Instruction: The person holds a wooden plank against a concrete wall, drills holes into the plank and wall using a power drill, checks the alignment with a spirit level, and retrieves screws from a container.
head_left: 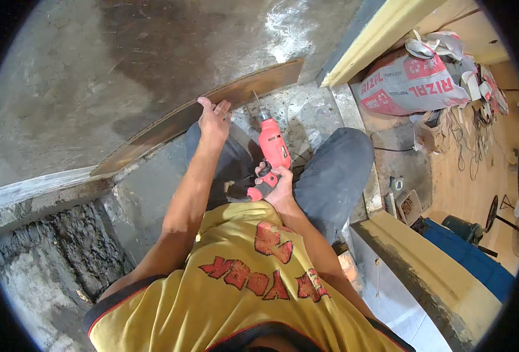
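Observation:
My right hand (pixel 274 182) grips the handle of a red power drill (pixel 273 141), its bit pointing up toward a long narrow brown board (pixel 277 79) along the foot of the grey wall (pixel 119 70). Whether the bit tip touches the board, I cannot tell. My left hand (pixel 214 120) is at the board left of the drill, fingers extended and raised along its face, holding nothing. My knees are bent on either side of the drill.
A white-and-pink sack (pixel 412 85) lies beyond the yellow door frame (pixel 359 41) at upper right, beside tangled cords and a small tray of screws (pixel 409 208). A blue object (pixel 465 258) is at lower right. Rough cement (pixel 54 252) is at left.

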A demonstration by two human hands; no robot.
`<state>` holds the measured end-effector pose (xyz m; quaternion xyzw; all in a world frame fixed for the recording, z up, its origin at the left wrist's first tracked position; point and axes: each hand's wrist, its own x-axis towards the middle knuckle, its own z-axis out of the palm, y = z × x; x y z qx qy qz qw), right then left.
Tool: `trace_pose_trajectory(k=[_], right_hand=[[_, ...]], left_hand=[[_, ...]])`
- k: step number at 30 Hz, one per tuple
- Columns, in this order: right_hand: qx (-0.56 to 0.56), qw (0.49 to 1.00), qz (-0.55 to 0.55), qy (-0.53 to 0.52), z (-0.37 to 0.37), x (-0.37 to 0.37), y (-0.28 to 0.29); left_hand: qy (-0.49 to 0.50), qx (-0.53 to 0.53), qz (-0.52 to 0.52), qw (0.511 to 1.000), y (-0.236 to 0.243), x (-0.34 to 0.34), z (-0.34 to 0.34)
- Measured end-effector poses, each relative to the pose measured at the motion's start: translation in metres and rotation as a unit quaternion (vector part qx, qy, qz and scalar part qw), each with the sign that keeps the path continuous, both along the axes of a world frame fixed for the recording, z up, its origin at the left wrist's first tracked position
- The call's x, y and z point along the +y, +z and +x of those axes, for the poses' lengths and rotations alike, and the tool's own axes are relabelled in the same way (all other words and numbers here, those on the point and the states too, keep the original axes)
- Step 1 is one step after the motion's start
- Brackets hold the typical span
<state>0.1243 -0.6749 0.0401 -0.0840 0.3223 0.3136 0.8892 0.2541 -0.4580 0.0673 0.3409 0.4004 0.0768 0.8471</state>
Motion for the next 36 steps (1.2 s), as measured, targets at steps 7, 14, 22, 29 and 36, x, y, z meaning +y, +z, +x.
trace_pose_trajectory(k=[7, 14, 22, 29, 36], right_hand=[[0.0, 1.0, -0.022, -0.014, 0.002, -0.004, -0.005], [0.015, 1.0, -0.017, 0.006, 0.006, -0.007, 0.007], [0.016, 1.0, 0.001, 0.002, 0.005, -0.005, 0.008], [0.022, 1.0, -0.005, -0.003, 0.005, 0.0, 0.01], [0.015, 1.0, 0.004, -0.001, 0.006, 0.001, 0.011]], left_hand=[[-0.02, 0.006, 0.002, 1.0, -0.003, 0.004, 0.003], [-0.022, 0.018, 0.003, 1.0, -0.007, 0.009, 0.001], [-0.072, 0.002, 0.014, 0.997, -0.004, 0.013, -0.002], [-0.077, 0.001, 0.006, 0.997, 0.0, 0.012, 0.0], [-0.074, 0.006, 0.009, 0.997, 0.006, 0.009, 0.001]])
